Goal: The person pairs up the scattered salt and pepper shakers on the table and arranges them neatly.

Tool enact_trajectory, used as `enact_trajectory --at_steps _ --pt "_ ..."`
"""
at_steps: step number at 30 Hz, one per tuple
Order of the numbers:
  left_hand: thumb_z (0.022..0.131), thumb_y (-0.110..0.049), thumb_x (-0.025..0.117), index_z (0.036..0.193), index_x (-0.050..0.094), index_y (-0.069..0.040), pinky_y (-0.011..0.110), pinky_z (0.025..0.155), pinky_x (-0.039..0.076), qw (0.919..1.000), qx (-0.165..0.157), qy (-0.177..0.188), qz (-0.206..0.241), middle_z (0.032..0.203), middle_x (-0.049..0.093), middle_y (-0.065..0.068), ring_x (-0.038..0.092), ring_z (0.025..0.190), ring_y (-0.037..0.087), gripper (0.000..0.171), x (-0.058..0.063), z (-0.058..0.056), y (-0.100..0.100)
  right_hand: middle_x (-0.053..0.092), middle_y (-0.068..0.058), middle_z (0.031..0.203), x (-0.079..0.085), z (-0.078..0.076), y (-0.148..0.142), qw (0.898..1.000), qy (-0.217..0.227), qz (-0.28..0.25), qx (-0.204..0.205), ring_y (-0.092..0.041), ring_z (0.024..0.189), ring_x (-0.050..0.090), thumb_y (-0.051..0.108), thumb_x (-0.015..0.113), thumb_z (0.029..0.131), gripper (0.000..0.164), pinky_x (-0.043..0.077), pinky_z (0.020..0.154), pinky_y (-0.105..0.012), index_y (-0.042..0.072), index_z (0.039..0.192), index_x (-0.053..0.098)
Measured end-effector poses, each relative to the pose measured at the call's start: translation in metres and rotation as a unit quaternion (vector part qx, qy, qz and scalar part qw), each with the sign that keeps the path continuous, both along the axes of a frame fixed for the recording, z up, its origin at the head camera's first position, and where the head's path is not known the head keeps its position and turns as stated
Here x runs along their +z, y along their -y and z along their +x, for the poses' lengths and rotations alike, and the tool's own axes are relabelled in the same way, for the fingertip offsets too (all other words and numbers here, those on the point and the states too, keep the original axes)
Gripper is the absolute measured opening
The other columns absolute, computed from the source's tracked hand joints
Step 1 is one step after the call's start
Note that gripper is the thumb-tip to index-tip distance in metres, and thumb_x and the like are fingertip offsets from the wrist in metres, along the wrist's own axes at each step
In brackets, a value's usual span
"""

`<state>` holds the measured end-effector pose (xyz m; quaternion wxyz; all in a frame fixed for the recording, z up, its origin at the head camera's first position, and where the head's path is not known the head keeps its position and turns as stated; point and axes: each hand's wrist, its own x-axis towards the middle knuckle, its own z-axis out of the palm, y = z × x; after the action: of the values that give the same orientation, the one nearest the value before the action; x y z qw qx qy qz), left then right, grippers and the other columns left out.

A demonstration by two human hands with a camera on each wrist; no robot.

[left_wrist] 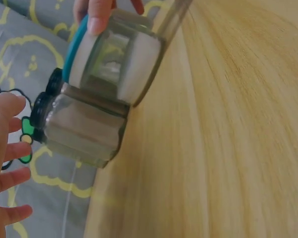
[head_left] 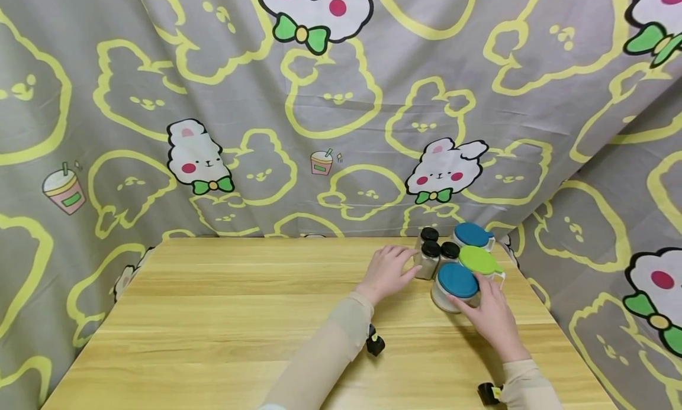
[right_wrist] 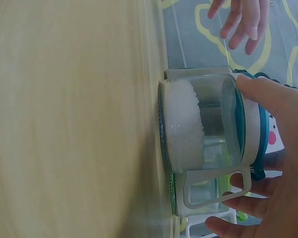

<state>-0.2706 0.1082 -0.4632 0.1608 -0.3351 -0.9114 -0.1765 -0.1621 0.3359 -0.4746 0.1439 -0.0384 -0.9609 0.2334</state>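
Observation:
My right hand [head_left: 492, 318] holds the nearest blue-lidded glass jar [head_left: 458, 280] around its top. In the right wrist view the thumb lies on the white collar of this jar [right_wrist: 186, 126], and the other fingers curve past its handle. White grains fill its lower part. My left hand [head_left: 386, 274], fingers spread, is just left of several black-capped square jars [head_left: 428, 268]; in the left wrist view its fingers [left_wrist: 16, 176] stand apart from their caps. These jars [left_wrist: 84, 131] hold brownish contents and stand close beside the blue-lidded jar.
Behind the held jar stand a green-lidded jar [head_left: 478, 259] and another blue-lidded jar [head_left: 471, 235], both with handles at right. All stand at the back right of the wooden table [head_left: 213, 315]. A patterned grey curtain [head_left: 351, 120] hangs behind and beside the table.

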Motion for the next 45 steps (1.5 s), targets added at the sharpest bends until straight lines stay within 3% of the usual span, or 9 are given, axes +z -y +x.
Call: enact_trajectory --at_steps 20,37,45 --pt "0.095 -0.058 0.05 0.143 0.049 -0.026 0.041 0.102 0.047 0.9944 0.039 0.098 0.007 0.14 0.056 -0.001 0.051 0.13 0.021 0.057 -0.004 -0.016 -0.027 0.041 -0.037 0.137 0.0 -0.003 -0.002 1.0 -0.02 0.009 0.0 -0.056 0.122 0.042 0.047 0.073 0.084 0.088 0.038 0.094 -0.071 -0.008 0.141 0.036" --pt "0.095 -0.056 0.053 0.147 0.042 -0.03 0.039 0.097 0.05 0.9865 0.073 0.142 0.036 0.142 0.053 -0.001 0.052 0.128 0.02 0.059 -0.012 -0.019 -0.044 0.039 -0.036 0.14 -0.005 -0.004 -0.003 1.0 -0.02 0.011 0.002 -0.056 0.124 0.04 0.048 0.072 0.084 0.088 0.038 0.094 -0.072 -0.005 0.143 0.035" --pt "0.092 -0.056 0.056 0.143 0.047 -0.032 0.036 0.092 0.052 0.9858 0.084 0.135 0.055 0.142 0.052 -0.001 0.053 0.127 0.021 0.057 -0.014 -0.02 -0.047 0.039 -0.036 0.14 -0.006 -0.004 -0.005 1.0 -0.021 0.013 -0.002 -0.056 0.124 0.04 0.05 0.072 0.084 0.089 0.038 0.092 -0.072 -0.004 0.144 0.035"
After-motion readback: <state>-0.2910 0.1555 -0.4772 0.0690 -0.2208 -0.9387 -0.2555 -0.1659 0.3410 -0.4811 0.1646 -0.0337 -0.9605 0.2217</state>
